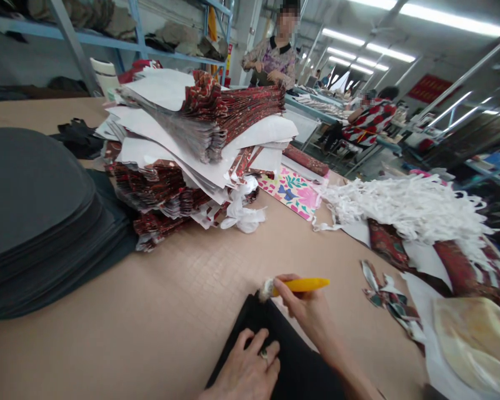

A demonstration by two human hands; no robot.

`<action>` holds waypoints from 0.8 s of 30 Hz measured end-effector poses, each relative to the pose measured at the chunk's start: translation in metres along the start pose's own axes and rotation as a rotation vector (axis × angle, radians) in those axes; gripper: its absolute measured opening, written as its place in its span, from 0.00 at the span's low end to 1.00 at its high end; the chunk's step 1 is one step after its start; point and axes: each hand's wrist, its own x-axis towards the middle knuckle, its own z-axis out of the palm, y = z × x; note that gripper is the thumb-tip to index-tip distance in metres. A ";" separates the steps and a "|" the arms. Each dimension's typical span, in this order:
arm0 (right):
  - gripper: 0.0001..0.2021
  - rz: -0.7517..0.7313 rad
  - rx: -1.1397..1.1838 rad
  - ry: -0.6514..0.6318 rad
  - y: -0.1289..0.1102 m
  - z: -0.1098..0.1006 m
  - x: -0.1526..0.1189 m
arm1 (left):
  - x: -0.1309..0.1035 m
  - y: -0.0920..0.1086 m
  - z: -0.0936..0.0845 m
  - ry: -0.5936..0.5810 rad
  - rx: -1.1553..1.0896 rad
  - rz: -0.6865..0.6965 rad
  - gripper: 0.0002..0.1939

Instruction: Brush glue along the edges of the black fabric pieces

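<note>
A stack of black fabric (306,364) lies on the tan table at the lower middle, its far corner pointing away from me. My left hand (250,361) rests on this fabric, palm down with the fingers spread, and wears a ring. In my right hand (304,305) is a brush (304,285) with a yellow handle, gripped near its head. Whitish bristles touch or hover just over the fabric's far corner; which one I cannot tell. The lower part of the fabric runs out of view.
Dark rounded panels (33,194) form a thick pile at left. Behind, red patterned pleated fabric (250,111) is stacked with white paper. White strips (412,208), fabric scraps (394,300) and a yellowish plastic container (475,333) lie right. A person (275,61) stands beyond the table.
</note>
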 end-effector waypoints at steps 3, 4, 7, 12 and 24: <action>0.18 0.010 -0.029 -0.014 0.005 0.000 0.001 | 0.001 -0.003 0.007 0.064 -0.022 0.022 0.23; 0.18 0.016 -0.005 -0.050 0.004 0.004 0.002 | 0.002 -0.004 0.009 0.079 -0.030 0.023 0.23; 0.21 0.004 0.091 -0.112 -0.003 0.010 0.006 | 0.002 -0.007 0.011 0.086 -0.058 0.019 0.23; 0.21 -0.014 0.070 0.081 -0.007 -0.025 -0.009 | 0.000 -0.018 0.001 0.236 -0.071 -0.189 0.27; 0.13 -0.013 -0.041 0.095 0.056 -0.063 -0.076 | 0.000 -0.038 0.018 0.368 0.011 -0.168 0.27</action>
